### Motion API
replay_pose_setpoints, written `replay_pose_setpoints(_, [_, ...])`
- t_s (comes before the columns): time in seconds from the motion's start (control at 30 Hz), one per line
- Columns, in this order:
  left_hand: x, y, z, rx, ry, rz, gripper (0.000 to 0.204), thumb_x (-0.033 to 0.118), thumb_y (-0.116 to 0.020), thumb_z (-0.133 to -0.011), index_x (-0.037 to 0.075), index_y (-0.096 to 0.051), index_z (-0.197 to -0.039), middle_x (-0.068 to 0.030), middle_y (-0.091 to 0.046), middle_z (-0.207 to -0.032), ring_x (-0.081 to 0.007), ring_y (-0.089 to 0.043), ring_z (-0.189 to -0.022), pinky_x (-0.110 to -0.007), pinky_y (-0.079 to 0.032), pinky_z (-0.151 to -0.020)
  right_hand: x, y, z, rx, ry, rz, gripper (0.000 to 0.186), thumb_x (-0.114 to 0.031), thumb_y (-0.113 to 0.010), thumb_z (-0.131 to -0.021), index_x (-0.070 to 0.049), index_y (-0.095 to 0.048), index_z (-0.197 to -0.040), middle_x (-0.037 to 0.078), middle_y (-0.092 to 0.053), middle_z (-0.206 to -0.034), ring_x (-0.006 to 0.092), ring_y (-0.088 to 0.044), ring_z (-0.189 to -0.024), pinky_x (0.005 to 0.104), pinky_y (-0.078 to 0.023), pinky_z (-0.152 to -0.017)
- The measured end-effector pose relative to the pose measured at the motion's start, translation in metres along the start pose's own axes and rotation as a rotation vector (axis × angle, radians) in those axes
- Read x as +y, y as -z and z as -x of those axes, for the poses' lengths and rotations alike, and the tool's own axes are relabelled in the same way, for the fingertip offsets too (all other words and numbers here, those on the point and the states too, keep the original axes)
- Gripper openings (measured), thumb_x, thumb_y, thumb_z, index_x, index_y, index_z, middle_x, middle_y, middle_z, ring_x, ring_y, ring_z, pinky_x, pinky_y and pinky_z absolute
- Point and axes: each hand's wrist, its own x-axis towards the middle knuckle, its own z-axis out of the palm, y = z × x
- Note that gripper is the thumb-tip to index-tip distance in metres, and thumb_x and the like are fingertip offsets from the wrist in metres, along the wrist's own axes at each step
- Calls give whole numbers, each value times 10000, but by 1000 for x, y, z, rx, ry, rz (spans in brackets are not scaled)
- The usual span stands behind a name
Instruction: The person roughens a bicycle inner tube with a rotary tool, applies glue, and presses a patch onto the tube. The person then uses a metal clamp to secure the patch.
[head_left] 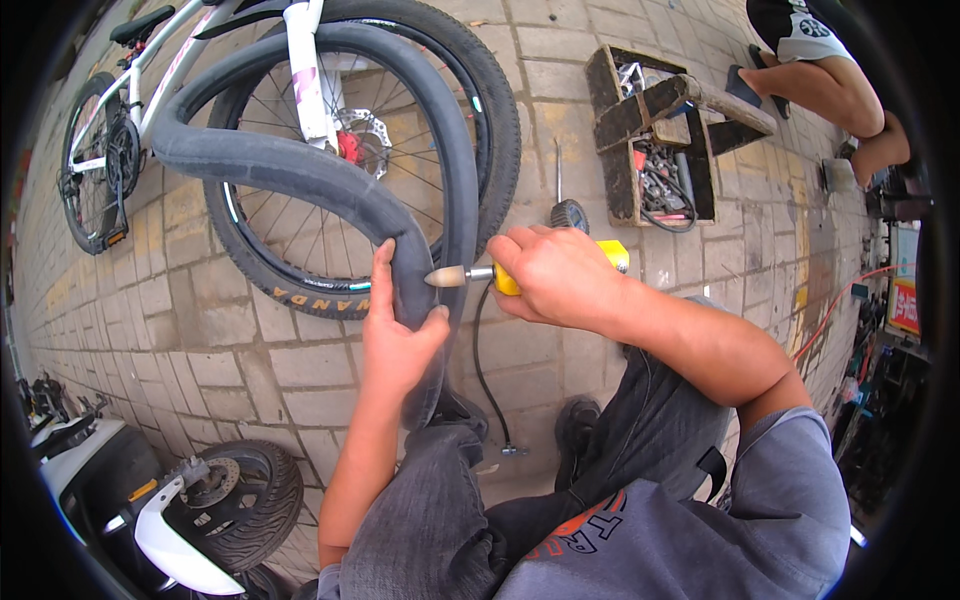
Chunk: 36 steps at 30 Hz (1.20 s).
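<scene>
My left hand [395, 325] grips a black rubber inner tube [300, 170] at its lower bend, thumb and fingers wrapped around it. The tube loops up in front of the bicycle's front wheel [400, 150]. My right hand [560, 275] holds a yellow-handled rotary tool [612, 255] whose cone-shaped grinding tip [447, 277] touches the tube just above my left thumb. A thin black cord [482, 370] hangs from the tool down to the paving.
A white bicycle [150, 80] stands on the brick paving [220, 350]. A wooden toolbox [655, 150] with parts lies at the upper right, a seated person's legs [830, 90] beyond it. A scooter's wheel [240, 505] sits at the lower left.
</scene>
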Motion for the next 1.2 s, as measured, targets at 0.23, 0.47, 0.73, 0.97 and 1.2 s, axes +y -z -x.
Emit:
replay_pose_setpoints(0.23, [1, -1, -1, -13, 20, 26, 911, -89, -595, -772, 123, -193, -1561, -72, -571, -1213, -126, -586, -1014, -277, -499, -884, 0, 0, 1, -1, -16, 11, 355, -238, -742, -729, -37, -562, -960, 129, -606, -825, 328, -652, -777, 444, -537, -642])
replay_pose_setpoints(0.47, [3, -2, -1, -12, 47, 54, 894, -53, -637, -762, 115, -241, -1546, -115, -549, -1333, -165, -575, -1139, -301, -470, -968, 3, -5, 2, -3, 12, 5, 352, -232, -740, -720, -32, -558, -945, 126, -604, -807, 326, -651, -756, 442, -536, -638])
replay_pose_setpoints(0.73, [-2, -1, -3, 3, 89, 77, 895, -51, -638, -762, 116, -242, -1547, -118, -551, -1338, -166, -572, -1147, -303, -462, -982, 2, -5, 1, -30, 33, -3, 341, -231, -737, -721, -32, -557, -930, 128, -605, -810, 324, -650, -749, 442, -534, -628])
replay_pose_setpoints(0.97, [-5, -1, -4, 3, 74, 81, 902, -54, -639, -764, 110, -233, -1552, -123, -539, -1354, -166, -567, -1155, -304, -458, -988, 3, -7, 0, -62, 29, -10, 378, -237, -750, -713, -28, -558, -962, 130, -608, -833, 325, -651, -762, 443, -534, -637])
replay_pose_setpoints(1.2, [-7, -1, -6, 8, 35, 31, 905, -113, -579, -777, 100, -181, -1562, -75, -552, -1265, -134, -579, -1057, -287, -489, -918, 6, -6, -1, -58, 29, -19, 398, -249, -760, -711, -28, -559, -975, 129, -610, -849, 323, -653, -784, 439, -539, -652])
